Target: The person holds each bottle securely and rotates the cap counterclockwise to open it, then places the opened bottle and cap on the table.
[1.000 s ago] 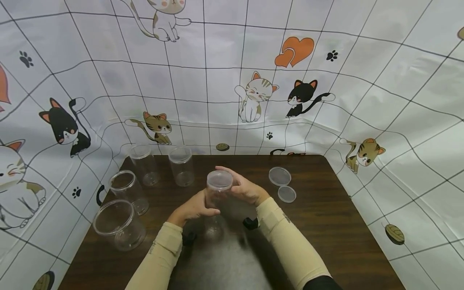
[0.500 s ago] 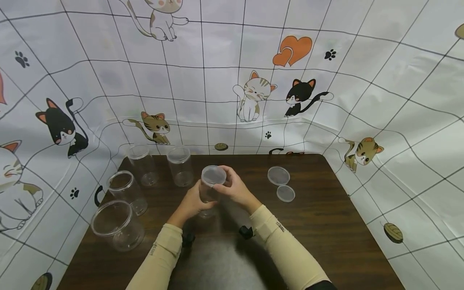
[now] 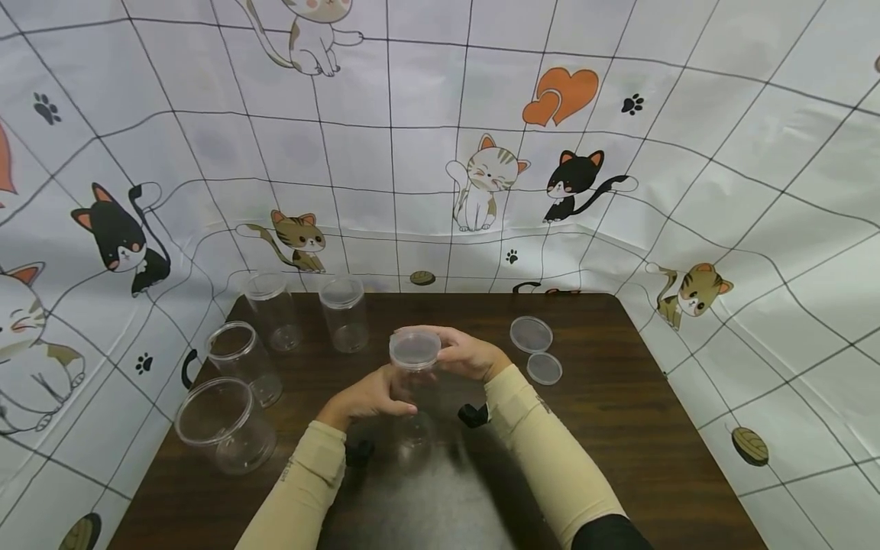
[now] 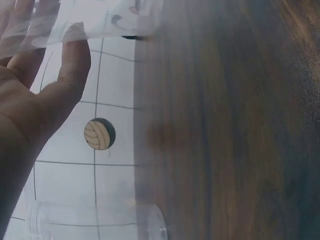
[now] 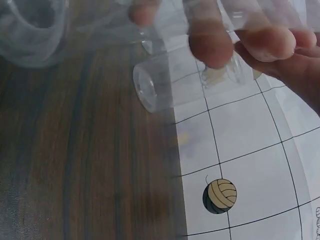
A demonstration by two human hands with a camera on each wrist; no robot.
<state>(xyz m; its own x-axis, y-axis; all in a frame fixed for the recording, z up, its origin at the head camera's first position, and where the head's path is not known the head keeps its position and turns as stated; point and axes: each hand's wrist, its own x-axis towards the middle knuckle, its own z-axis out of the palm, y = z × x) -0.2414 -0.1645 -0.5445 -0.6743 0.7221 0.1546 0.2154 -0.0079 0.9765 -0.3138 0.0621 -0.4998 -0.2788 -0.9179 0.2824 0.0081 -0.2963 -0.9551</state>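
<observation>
Over the middle of the table, both hands hold a clear plastic jar topped by a round translucent lid. My left hand grips the jar's body from the left, its thumb across the near side. From the right, my right hand grips around the lid's edge, with its fingers behind the rim. In the left wrist view, the jar spans the top with my left thumb against its wall. Fingertips of my right hand show beside the clear jar wall in the right wrist view.
At the left stand two open jars, a wide one and a narrower one. Behind them are two more clear jars. Two loose lids lie at the right on the brown table. A cat-print sheet encloses the back.
The jar moved left and tipped, then came back to the middle. My right thumb lay over the lid half a second ago and is now back at its side.
</observation>
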